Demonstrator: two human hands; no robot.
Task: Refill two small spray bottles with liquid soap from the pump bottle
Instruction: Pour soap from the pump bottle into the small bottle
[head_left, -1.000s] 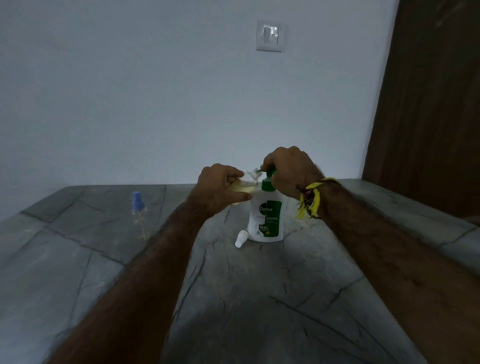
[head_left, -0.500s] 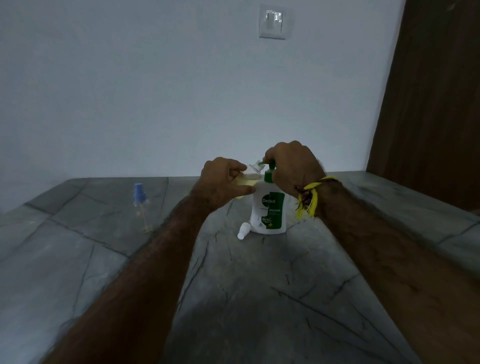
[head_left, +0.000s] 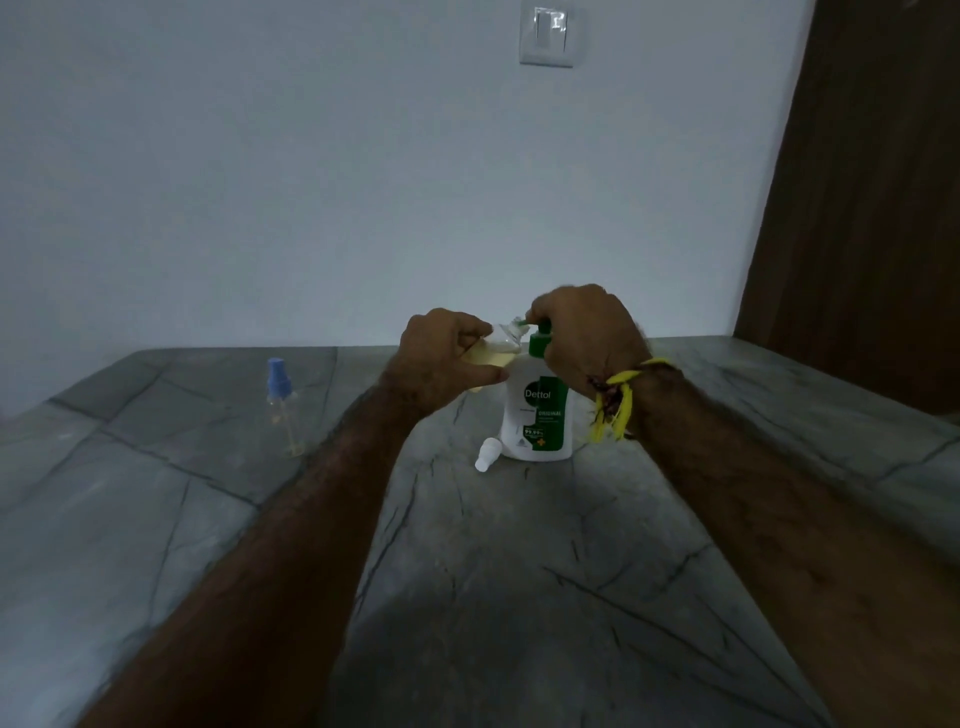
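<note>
**A:** While I compare this with the frames from a second ago, I see little that has moved: my left hand (head_left: 441, 358) still has its fingers and thumb curled round the small clear spray bottle with pale yellow liquid inside (head_left: 493, 353), tilted so its open neck meets the spout. Only the view has lifted a little.

**B:** And the right?

**A:** My right hand (head_left: 582, 332) stays curled over the green pump head of the white Dettol soap bottle with the green label (head_left: 540, 415), which stands on the grey stone worktop (head_left: 519, 597) near the back wall. Whether the pump sits lower than before I cannot tell; the hand covers it.

**B:** So what does that mean for the job?

**A:** I judge the first refill is still in hand. The liquid shows in the bottle, but the level is too blurred to compare. Its white spray cap (head_left: 485, 457) lies on the worktop just beside the soap bottle's base, so recapping remains.

**B:** The second one?

**A:** The clear spray bottle with the blue nozzle (head_left: 280, 405) stands well apart on the left, capped and seemingly unfilled.
</note>
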